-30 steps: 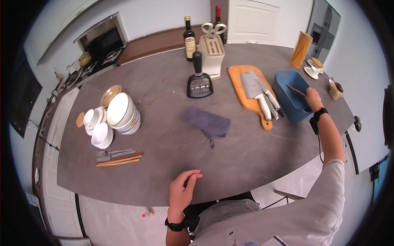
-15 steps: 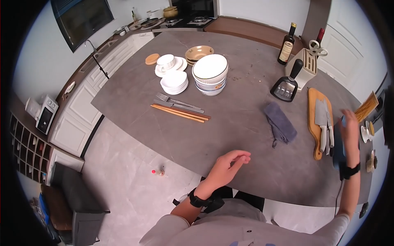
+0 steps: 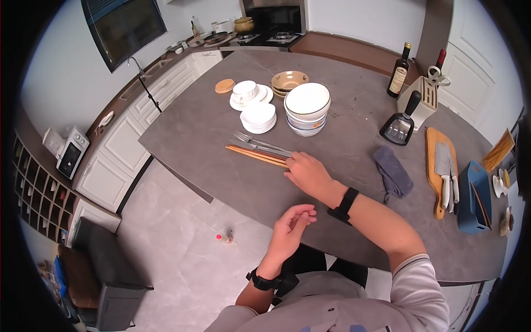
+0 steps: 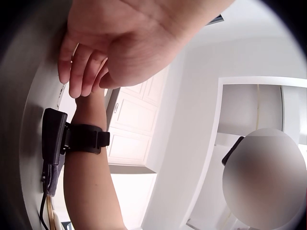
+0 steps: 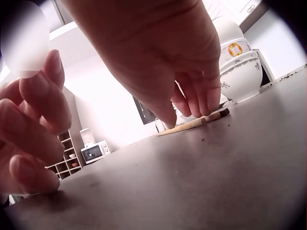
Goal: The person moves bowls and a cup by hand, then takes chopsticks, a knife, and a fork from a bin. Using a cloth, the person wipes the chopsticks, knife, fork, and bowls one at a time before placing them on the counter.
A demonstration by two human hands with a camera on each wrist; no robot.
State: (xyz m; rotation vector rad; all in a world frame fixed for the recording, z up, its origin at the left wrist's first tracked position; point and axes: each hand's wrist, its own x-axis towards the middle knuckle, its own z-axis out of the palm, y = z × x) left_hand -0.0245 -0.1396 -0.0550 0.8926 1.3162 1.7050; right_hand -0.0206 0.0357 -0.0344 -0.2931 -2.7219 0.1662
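Observation:
In the head view my right hand [image 3: 311, 174] is at the right ends of the chopsticks [image 3: 257, 156], which lie on the grey table beside a fork and other metal cutlery [image 3: 260, 145]. The right wrist view shows its thumb and fingers [image 5: 207, 98] pointing down around the chopsticks [image 5: 184, 127], with a gap between thumb and fingers; fingertips touch the sticks or nearly so. My left hand [image 3: 289, 232], empty with fingers loosely bent, hovers by the table's front edge. It appears close up in the left wrist view [image 4: 129, 43].
Stacked bowls [image 3: 307, 105], small white dishes [image 3: 258, 117] and tan bowls [image 3: 290, 81] stand behind the cutlery. Rightward are a dark cloth [image 3: 394, 172], a meat-claw-like tool [image 3: 398, 128], a knife block [image 3: 423, 99], knives [image 3: 445, 171] on a board [image 3: 433, 182], and a blue bin [image 3: 474, 193] holding sticks.
My right hand has left the blue bin and crossed leftward to the chopsticks. The head view has turned left. My left hand stays loosely bent near the table's front edge.

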